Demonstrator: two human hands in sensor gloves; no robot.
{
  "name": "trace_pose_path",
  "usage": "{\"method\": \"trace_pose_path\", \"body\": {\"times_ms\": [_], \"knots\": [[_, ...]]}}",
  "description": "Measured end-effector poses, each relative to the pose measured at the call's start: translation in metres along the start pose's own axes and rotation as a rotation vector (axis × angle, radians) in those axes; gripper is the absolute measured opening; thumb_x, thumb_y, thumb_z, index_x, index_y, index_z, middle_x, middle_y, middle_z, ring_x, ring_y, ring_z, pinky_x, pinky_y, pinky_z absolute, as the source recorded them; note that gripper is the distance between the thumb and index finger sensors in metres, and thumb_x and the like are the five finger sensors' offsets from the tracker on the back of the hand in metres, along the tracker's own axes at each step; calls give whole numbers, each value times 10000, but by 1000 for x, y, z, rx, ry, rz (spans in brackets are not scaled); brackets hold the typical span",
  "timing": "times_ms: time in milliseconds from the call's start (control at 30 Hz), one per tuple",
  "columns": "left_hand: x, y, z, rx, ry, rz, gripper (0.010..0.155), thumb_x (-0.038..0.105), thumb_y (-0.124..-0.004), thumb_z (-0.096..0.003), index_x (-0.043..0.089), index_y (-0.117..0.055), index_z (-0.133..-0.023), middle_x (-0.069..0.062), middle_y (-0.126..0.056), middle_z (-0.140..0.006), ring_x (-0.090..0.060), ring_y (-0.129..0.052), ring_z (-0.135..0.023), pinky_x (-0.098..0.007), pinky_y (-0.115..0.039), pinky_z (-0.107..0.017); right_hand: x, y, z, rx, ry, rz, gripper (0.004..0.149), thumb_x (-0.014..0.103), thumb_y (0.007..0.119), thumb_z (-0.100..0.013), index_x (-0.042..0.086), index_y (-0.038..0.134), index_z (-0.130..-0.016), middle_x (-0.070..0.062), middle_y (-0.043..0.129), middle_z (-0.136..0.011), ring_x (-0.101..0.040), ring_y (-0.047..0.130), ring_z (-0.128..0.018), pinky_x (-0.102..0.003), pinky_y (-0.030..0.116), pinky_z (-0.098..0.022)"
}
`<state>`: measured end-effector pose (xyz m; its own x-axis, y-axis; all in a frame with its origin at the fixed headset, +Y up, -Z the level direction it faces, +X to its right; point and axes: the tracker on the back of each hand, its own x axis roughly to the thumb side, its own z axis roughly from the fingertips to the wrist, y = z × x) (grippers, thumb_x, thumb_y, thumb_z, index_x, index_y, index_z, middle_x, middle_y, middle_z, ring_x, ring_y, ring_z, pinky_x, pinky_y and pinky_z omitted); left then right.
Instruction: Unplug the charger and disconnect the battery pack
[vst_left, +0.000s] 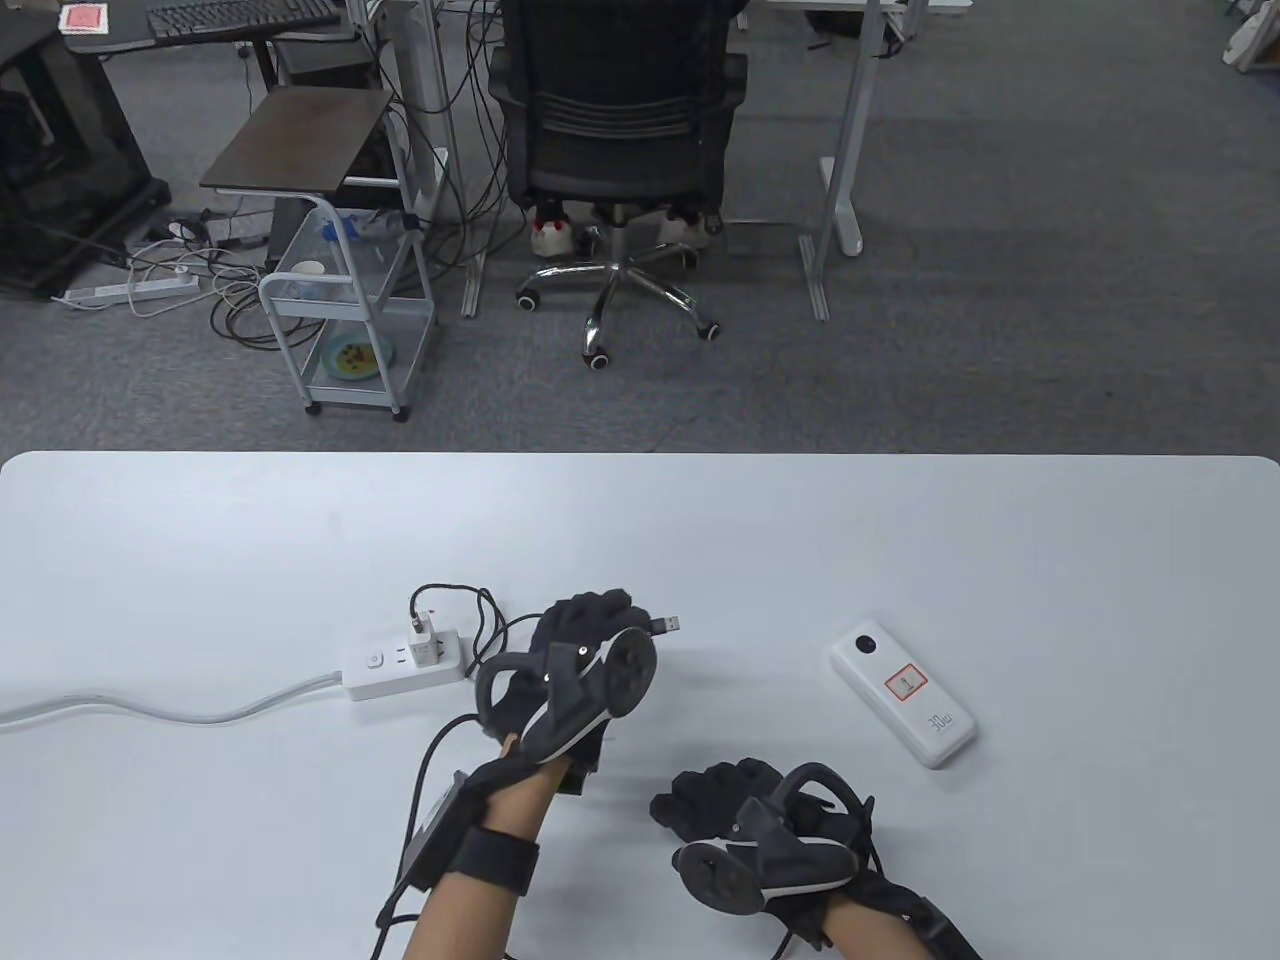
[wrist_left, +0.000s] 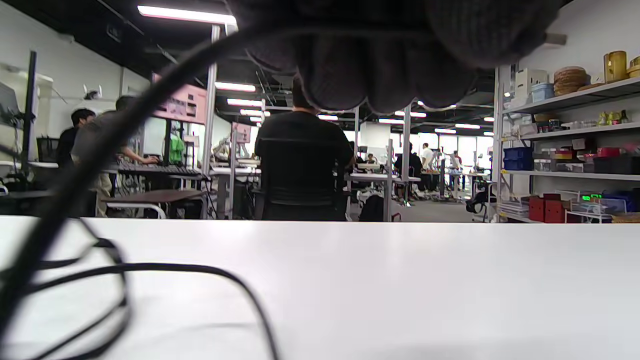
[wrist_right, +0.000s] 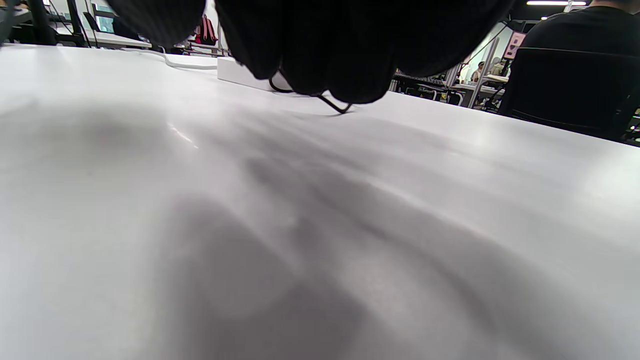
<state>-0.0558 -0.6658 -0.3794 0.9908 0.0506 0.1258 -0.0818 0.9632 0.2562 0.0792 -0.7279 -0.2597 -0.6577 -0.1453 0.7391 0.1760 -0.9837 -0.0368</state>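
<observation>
Table view: one charger (vst_left: 427, 640), one battery pack (vst_left: 903, 691); left hand (vst_left: 580, 670) holds one cable (vst_left: 478, 615), right hand's (vst_left: 745, 815) grip unclear.

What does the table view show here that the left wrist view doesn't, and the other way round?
Only the table view shows the battery pack lying apart on the right, the charger plugged into the power strip, the free cable plug past the left hand, and the right hand. Only the left wrist view shows shelves and a person in black. Both show the black cable and white table.
</observation>
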Motion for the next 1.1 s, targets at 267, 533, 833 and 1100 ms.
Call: {"method": "trace_pose_path", "body": {"times_ms": [267, 533, 833, 1100], "knots": [[41, -36, -65, -94, 88, 14, 395, 558, -796, -462, 451, -899, -829, 208, -918, -987, -74, -975, -949, -274, -778, -799, -7, -7, 14, 8, 9, -48, 571, 514, 548, -547, 293, 569, -1073, -65, 658, -1119, -335, 772, -916, -581, 672, -662], [74, -76, -81, -167, 119, -146, 396, 568, -793, -466, 458, -895, -832, 208, -913, -993, -74, -970, -958, -277, -771, -805, -13, -15, 22, 85, 25, -110, 525, 486, 590, -558, 304, 631, -1049, -43, 737, -1078, -313, 828, -871, -564, 705, -647], [89, -100, -80, -248, 78, -249, 393, 579, -798, -456, 471, -903, -820, 227, -915, -987, -63, -970, -960, -272, -771, -806, -23, -17, 25, 101, 43, -131, 496, 436, 602, -567, 301, 651, -1042, -47, 753, -1069, -320, 835, -864, -569, 705, -646], [99, -94, -78, -276, 107, -124, 392, 583, -799, -456, 476, -903, -818, 226, -917, -986, -61, -977, -951, -271, -777, -797, -32, -18, 31, 117, 56, -162, 506, 440, 618, -563, 295, 652, -1046, -58, 746, -1078, -334, 824, -874, -579, 697, -649]]}}
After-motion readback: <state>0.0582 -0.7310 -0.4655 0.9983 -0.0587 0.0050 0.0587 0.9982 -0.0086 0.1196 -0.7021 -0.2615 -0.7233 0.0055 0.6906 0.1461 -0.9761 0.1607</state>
